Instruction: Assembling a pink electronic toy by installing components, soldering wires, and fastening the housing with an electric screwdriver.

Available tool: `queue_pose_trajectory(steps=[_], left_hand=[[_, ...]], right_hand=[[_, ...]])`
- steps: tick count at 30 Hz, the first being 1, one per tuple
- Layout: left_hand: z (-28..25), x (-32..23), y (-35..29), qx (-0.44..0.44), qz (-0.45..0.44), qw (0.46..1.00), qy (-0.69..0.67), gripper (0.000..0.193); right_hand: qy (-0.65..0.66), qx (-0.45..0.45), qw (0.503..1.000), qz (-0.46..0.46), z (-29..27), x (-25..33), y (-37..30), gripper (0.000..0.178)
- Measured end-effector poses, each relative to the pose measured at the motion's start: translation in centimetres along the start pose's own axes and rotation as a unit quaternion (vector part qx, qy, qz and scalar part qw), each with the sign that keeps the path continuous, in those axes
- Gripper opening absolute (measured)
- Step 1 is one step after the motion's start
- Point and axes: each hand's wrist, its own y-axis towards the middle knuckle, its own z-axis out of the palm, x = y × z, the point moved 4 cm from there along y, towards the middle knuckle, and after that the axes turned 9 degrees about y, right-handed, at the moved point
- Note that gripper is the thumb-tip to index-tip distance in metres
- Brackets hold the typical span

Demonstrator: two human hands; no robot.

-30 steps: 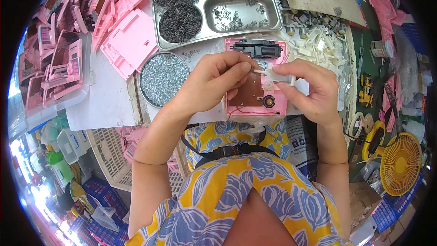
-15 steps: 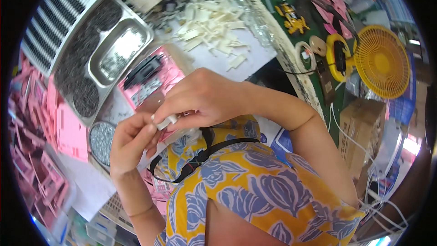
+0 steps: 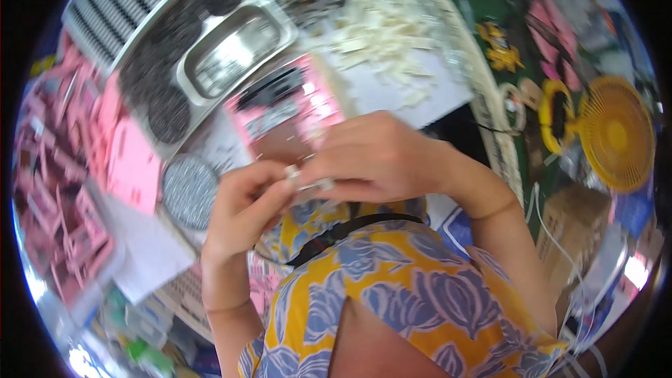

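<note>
white part (image 3: 292, 174), pink casing (image 3: 306, 115)

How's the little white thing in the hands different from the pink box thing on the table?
The small white plastic piece is much littler than the rectangular pink plastic case. The white piece is held by the left hand and right hand, while the pink case lies on the white-topped table. The white piece looks plain white, but the pink case has a long black part on it. Both look like plastic.

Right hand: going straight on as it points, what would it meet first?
The right hand would likely meet the left hand, just past the small white part between them; blur leaves depth unclear.
</note>
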Motion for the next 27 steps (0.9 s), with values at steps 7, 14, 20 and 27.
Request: queue_pose_trajectory(steps=[7, 14, 20, 27], left_hand=[[1.9, -1.2, -1.2, 0.061, 0.144, 0.987, 0.042, 0.018], [2.4, 0.1, 3.7, -0.229, 0.265, 0.835, 0.424, 0.022], [3.7, 0.6, 4.5, -0.228, 0.312, 0.805, 0.451, 0.015], [3.8, 0.1, 6.1, -0.217, 0.283, 0.815, 0.456, 0.015]], right_hand=[[0.17, 0.003, 0.953, 0.251, -0.5, -1.1, -3.7, 0.032], [0.304, -0.256, 0.868, 0.297, -4.9, -6.2, -7.7, 0.035], [0.029, -0.18, 0.955, 0.235, -4.5, -5.6, -4.8, 0.027], [-0.027, -0.185, 0.958, 0.218, -4.9, -6.3, -4.1, 0.027]])
